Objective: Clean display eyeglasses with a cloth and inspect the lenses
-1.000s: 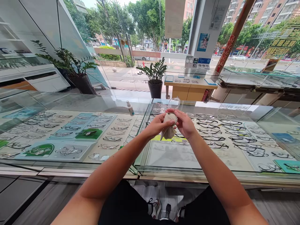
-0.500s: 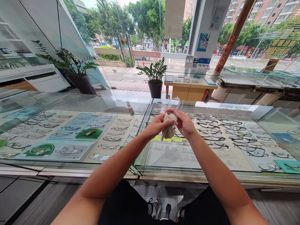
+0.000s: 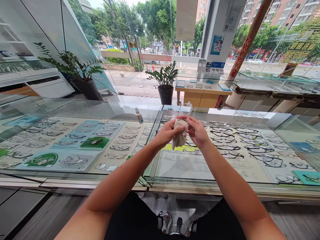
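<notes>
A beige cleaning cloth (image 3: 180, 141) is bunched in my left hand (image 3: 167, 133), thumb pressed on it and its loose end hanging down. The cloth wraps round one side of a pair of thin-rimmed eyeglasses. The other round lens of these eyeglasses (image 3: 186, 108) sticks up beyond my fingertips. My right hand (image 3: 198, 131) pinches the frame at the cloth's right side; its exact grip is partly hidden. Both hands are above the glass counter. To the left, a white spray bottle (image 3: 139, 116) stands upright on the counter top.
Beneath me is a glass display counter (image 3: 150, 178) with many spectacle frames (image 3: 225, 138) inside. Beyond it stand a potted plant (image 3: 166, 93) and a small display table (image 3: 203, 94) by the window. Another potted plant (image 3: 87, 88) is at left.
My fingers and the cloth have shifted slightly on the lens. The eyeglasses have tilted a little, and both hands stay in nearly the same place.
</notes>
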A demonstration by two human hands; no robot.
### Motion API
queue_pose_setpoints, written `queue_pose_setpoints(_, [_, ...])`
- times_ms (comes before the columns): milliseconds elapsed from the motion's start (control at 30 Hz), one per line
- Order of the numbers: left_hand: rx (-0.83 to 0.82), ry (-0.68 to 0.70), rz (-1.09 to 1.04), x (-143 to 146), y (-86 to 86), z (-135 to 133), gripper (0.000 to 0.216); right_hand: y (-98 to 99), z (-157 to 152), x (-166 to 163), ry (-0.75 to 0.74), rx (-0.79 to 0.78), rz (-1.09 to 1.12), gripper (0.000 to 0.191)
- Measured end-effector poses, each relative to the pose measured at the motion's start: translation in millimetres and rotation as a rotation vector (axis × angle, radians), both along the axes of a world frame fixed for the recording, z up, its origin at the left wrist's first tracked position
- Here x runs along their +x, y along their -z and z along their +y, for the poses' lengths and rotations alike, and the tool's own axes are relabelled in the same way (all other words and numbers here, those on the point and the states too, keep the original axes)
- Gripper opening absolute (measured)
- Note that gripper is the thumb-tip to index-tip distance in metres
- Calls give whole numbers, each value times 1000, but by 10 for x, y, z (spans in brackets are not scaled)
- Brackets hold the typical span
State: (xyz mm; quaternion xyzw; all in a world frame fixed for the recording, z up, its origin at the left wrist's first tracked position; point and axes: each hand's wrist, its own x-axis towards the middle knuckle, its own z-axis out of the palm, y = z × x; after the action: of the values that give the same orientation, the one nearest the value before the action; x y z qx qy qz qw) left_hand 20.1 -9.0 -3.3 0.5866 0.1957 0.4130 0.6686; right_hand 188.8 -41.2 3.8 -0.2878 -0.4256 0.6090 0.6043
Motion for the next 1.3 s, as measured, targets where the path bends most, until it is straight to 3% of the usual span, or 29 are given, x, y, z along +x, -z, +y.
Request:
queue_pose_setpoints(533, [-38, -67, 36, 21, -2, 7, 69, -4, -5, -18, 17, 101, -80, 32])
queue_pose_setpoints(867, [-100, 3, -3, -9, 31, 72, 64, 71, 49, 2, 67, 185, -210, 41])
queue_pose_setpoints(1133, [-76, 26, -29, -6, 22, 70, 54, 22, -2, -26, 113, 169, -247, 35])
queue_pose_setpoints(1300, [-98, 17, -1, -9, 44, 57, 61, 26, 0, -45, 127, 107, -173, 33])
